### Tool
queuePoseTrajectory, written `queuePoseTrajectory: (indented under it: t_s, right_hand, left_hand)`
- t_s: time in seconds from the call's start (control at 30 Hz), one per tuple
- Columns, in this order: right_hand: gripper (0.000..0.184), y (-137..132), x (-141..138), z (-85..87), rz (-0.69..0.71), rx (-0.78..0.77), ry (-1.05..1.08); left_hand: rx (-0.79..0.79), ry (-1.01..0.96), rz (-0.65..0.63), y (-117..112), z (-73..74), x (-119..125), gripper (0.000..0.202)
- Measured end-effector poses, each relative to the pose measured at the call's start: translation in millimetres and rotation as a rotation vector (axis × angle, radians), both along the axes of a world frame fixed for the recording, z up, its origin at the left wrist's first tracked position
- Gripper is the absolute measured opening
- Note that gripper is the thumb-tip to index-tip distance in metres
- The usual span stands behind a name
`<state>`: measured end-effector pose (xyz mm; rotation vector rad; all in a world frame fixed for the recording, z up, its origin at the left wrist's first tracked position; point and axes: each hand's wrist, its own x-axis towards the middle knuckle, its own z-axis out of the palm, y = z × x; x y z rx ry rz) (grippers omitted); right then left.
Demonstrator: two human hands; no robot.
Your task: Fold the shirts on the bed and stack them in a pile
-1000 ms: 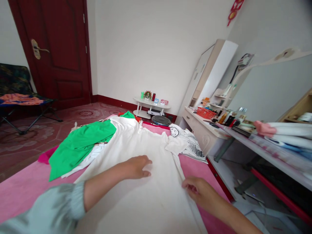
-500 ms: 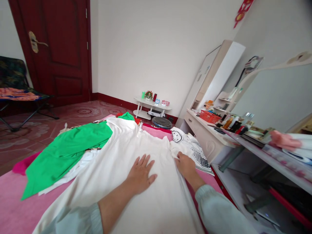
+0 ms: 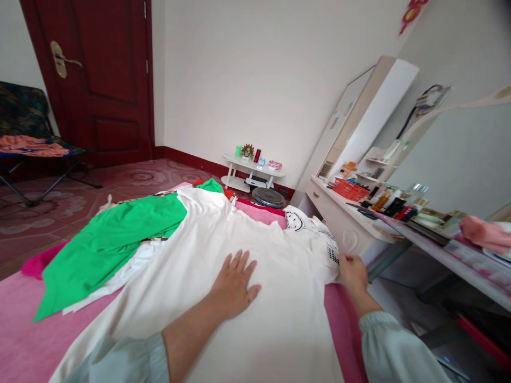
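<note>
Right hand [image 3: 354, 276] stands farther out to the right than in the earlier frame, and the sleeve [image 3: 324, 260] is drawn out with it, now covering part of the printed top [image 3: 295, 221]. Left hand [image 3: 235, 287] keeps its place on the shirt [image 3: 279, 319]. Condition of fingers: those of the left hand lie flat and somewhat apart, thumb off to the side; those of the right hand are pinched together on the sleeve's outer end. Shirt lies spread beneath the left fingers, reaching past their tips to its neckline and back below the wrist; its right side edge runs between the hands. Printed top lies beyond the right fingertips and to their left. Green cloth [image 3: 112, 229] lies left of the left fingers, well apart from them, with white cloth [image 3: 133, 266] showing along its near edge. Pink sheet [image 3: 24, 308] shows at far left and again below the right fingertips. Dresser [image 3: 346, 218], bearing a red basket [image 3: 350, 190], stands beyond the right fingers
</note>
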<state>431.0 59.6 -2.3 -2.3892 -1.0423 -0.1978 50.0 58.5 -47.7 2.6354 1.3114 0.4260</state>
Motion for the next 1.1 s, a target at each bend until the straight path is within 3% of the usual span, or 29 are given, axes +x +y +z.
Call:
queuePoseTrajectory:
  t_s: [0.17,0.37,0.57,0.73,0.83,0.9,0.97,1.1]
  right_hand:
    - [0.079,39,-34,23.3,0.133,-0.156,-0.034]
    - [0.034,42,-48,31.0,0.405,-0.318,-0.405]
    - [0.037,31,-21,45.9,0.282,-0.227,-0.527]
    - [0.038,27,1,29.1,0.181,-0.273,-0.473]
    - [0.037,33,-11,24.6,0.101,-0.305,-0.494]
    - [0.041,42,-33,28.1,0.090,-0.221,-0.529]
    - [0.044,53,-66,32.3,0.232,-0.129,-0.530]
    - [0.040,74,-130,19.3,0.852,-0.220,-0.424]
  left_hand:
    - [-0.001,-0.008,-0.003,0,2.0,-2,0.068]
    - [0.004,-0.004,-0.007,0,3.0,-2,0.068]
    - [-0.007,0.007,-0.015,0,2.7,-2,0.068]
    - [-0.016,0.014,-0.022,-1,6.3,-2,0.067]
    - [-0.022,0.020,-0.016,-2,7.7,-2,0.067]
    - [-0.029,0.023,-0.012,-3,8.7,-1,0.067]
    - [-0.037,0.022,-0.011,-3,9.7,-1,0.066]
    - [-0.042,0.016,-0.010,-3,10.1,-1,0.067]
